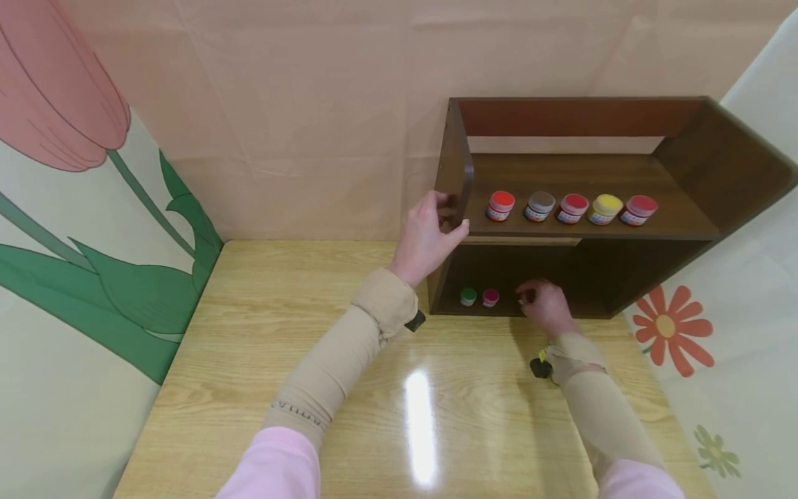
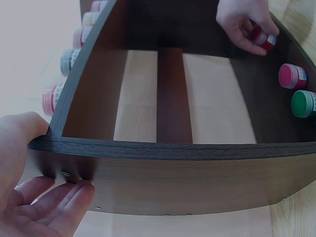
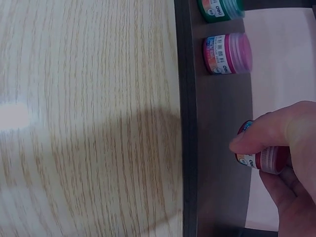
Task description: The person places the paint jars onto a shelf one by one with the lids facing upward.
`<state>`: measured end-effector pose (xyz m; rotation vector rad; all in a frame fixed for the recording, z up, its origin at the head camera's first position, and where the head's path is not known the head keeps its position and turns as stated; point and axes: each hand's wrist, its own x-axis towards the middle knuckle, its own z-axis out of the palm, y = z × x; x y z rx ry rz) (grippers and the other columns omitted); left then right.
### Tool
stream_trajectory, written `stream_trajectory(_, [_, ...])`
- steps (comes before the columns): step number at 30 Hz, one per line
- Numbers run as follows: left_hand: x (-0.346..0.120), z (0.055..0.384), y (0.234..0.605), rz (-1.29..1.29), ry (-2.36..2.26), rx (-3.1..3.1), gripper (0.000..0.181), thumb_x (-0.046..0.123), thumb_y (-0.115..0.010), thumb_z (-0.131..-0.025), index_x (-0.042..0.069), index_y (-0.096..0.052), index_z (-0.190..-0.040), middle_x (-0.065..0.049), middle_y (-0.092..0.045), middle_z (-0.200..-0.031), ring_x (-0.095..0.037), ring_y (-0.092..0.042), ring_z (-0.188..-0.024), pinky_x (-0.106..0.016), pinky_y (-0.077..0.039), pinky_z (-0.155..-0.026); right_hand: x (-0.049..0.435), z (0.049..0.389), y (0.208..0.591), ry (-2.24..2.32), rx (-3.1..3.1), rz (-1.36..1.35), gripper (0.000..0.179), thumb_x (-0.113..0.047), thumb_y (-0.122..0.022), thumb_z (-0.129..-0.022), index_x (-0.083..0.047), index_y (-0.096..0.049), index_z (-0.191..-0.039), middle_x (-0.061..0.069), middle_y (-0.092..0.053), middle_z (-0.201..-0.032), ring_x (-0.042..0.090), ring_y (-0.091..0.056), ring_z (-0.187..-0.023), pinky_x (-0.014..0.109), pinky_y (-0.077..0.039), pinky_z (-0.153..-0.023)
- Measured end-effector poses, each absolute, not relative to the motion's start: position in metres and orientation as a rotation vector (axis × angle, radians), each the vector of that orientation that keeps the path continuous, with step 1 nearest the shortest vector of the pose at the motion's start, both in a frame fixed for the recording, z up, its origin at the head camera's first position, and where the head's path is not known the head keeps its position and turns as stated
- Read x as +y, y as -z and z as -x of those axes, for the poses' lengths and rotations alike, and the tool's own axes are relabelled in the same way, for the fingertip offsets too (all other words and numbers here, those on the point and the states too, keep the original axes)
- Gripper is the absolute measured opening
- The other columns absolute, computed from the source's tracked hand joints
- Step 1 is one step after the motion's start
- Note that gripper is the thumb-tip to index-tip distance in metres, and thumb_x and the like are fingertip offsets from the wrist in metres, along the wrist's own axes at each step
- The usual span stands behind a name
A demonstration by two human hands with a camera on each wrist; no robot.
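Observation:
A dark brown wooden shelf unit (image 1: 586, 237) stands on the table with an upper and a lower compartment. My left hand (image 1: 427, 235) grips its left side panel, thumb at the front edge and fingers against the outer face. In the lower compartment, my right hand (image 1: 548, 305) holds a small dark red paint jar (image 3: 272, 159) between thumb and fingers. Whether that jar touches the shelf floor, I cannot tell. To its left sit a magenta paint jar (image 3: 228, 53) and a green paint jar (image 1: 468, 296), side by side near the front edge.
Along the upper board runs a row of paint jars: orange-red (image 1: 501, 206), brown (image 1: 539, 206), red (image 1: 573, 208), yellow (image 1: 605, 209) and a darker pinkish red (image 1: 639, 210). A light wood table (image 1: 299, 277) lies below, with a printed cloth (image 1: 299, 125) behind and at both sides.

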<state>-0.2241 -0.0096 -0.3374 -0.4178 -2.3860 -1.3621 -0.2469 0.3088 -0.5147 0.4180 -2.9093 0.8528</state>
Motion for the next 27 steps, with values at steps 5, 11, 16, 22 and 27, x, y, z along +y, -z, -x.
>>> stream_trajectory(5, [-0.010, 0.224, 0.338, 0.421, 1.356, -2.385, 0.042, 0.019, -0.076, -0.091, 0.000, -0.055, -0.121, -0.011, -0.063, -0.117, -0.018, -0.069, -0.094, -0.017, -0.052, -0.078, 0.309, 0.252, 0.521, -0.831, -2.897, -0.451, 0.031, 0.013, -0.073, -0.069, 0.006, -0.071, -0.099, 0.017, -0.062, -0.084, 0.032, -0.056, -0.078, 0.047, -0.045, -0.071])
stream_trajectory(11, [-0.010, 0.224, 0.338, 0.422, 1.345, -2.384, 0.042, 0.020, -0.076, -0.091, 0.000, -0.054, -0.121, -0.011, -0.063, -0.116, -0.018, -0.068, -0.093, -0.017, -0.051, -0.077, 0.309, 0.258, 0.528, -0.819, -2.924, -0.451, 0.029, 0.011, -0.070, -0.071, 0.003, -0.072, -0.099, 0.015, -0.062, -0.086, 0.032, -0.056, -0.079, 0.046, -0.044, -0.071])
stream_trajectory(16, [-0.010, 0.224, 0.338, 0.425, 1.350, -2.381, 0.043, 0.019, -0.077, -0.091, 0.000, -0.054, -0.121, -0.012, -0.063, -0.116, -0.018, -0.068, -0.093, -0.017, -0.051, -0.077, 0.308, 0.261, 0.527, -0.829, -2.992, -0.434, 0.027, 0.009, -0.071, -0.076, 0.004, -0.071, -0.102, 0.016, -0.063, -0.088, 0.033, -0.056, -0.081, 0.046, -0.044, -0.072])
stream_trajectory(22, [-0.010, 0.224, 0.338, 0.428, 1.348, -2.376, 0.042, 0.018, -0.077, -0.091, -0.001, -0.054, -0.121, -0.012, -0.062, -0.117, -0.018, -0.068, -0.094, -0.016, -0.051, -0.077, 0.304, 0.261, 0.524, -0.824, -3.028, -0.433, 0.027, 0.009, -0.070, -0.076, 0.005, -0.071, -0.103, 0.016, -0.064, -0.088, 0.034, -0.057, -0.082, 0.046, -0.044, -0.072])
stream_trajectory(27, [-0.009, 0.224, 0.338, 0.426, 1.344, -2.379, 0.042, 0.018, -0.076, -0.091, -0.001, -0.054, -0.121, -0.012, -0.062, -0.116, -0.018, -0.067, -0.093, -0.017, -0.051, -0.077, 0.303, 0.262, 0.527, -0.838, -3.038, -0.449, 0.027, 0.008, -0.069, -0.076, 0.005, -0.071, -0.103, 0.017, -0.066, -0.090, 0.034, -0.057, -0.082, 0.044, -0.044, -0.073])
